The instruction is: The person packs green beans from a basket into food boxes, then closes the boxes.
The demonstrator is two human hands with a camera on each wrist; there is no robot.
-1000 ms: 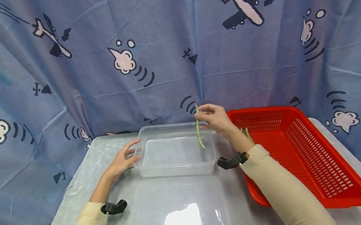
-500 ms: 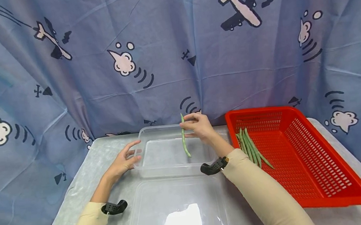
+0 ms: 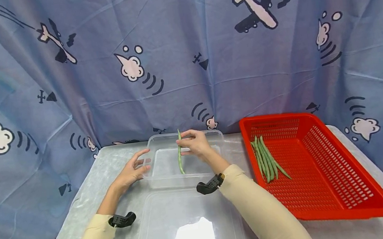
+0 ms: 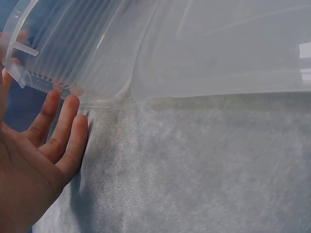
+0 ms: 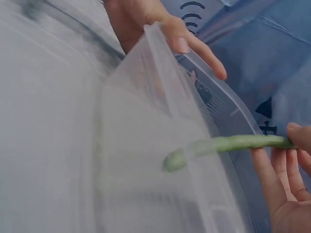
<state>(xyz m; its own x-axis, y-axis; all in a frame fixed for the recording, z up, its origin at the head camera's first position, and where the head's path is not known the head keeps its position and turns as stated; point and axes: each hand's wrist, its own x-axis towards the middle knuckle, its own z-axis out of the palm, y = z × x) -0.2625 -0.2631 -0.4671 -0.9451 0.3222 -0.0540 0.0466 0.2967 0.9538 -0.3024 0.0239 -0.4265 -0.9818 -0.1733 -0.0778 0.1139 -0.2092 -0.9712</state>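
Observation:
Between thumb and fingertips, my right hand (image 3: 197, 144) pinches one green bean (image 3: 180, 161) that points downward over the clear plastic container (image 3: 187, 180). The right wrist view shows the free end of this bean (image 5: 177, 159) through the see-through wall, inside the container. At the container's left end, my left hand (image 3: 129, 174) rests its fingers and thumb against the short side by the rim. In the left wrist view the fingers of the left hand (image 4: 53, 141) are spread and loosely bent along the ribbed outer wall.
A clear flat lid (image 3: 160, 221) lies in front of the container, glare on its surface. To the right stands a red slotted basket (image 3: 320, 195) with several green beans (image 3: 266, 160) bunched along its left side. A blue patterned curtain (image 3: 170, 58) hangs behind the table.
My right hand has moved left and slightly down with the green bean, from the container's right end to its middle. The beans in the basket have come into sight. My left hand stays put.

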